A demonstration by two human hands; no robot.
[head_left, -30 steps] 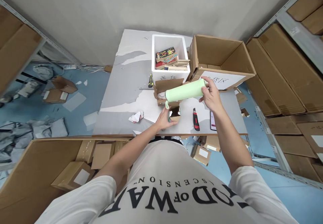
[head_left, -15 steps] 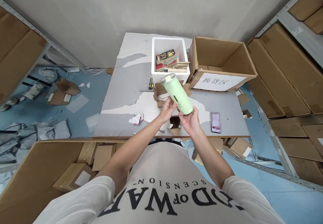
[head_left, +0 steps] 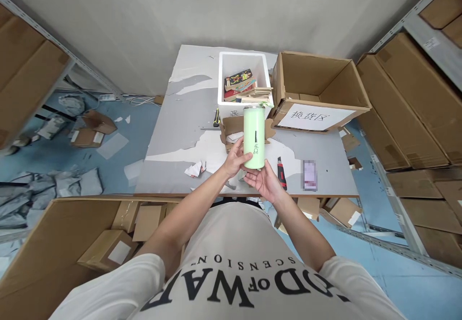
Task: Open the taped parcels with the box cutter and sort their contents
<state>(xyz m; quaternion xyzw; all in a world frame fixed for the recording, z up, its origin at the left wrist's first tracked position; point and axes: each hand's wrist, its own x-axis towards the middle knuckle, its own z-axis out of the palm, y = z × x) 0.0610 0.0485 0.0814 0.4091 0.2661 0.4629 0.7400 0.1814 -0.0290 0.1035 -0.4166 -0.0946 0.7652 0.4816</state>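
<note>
A pale green tumbler with black lettering and a metallic rim stands nearly upright above the table. My left hand grips its lower left side, the thumb lying across the front. Just below its base, my right hand is palm up with fingers stretched out; whether its fingertips touch the base I cannot tell. Behind the tumbler sits a small opened carton, partly hidden. To the right of my right hand lies a red and black utility knife.
A white foam box holding several books stands at the back, beside a large cardboard box with a handwritten sign. A yellow and black cutter, crumpled paper and a phone lie on the table. A big carton is front left.
The tumbler has turned from leaning left to nearly upright, its lettering now facing me. My right hand has loosened from its base and opened below it. The red and black knife has come into view.
</note>
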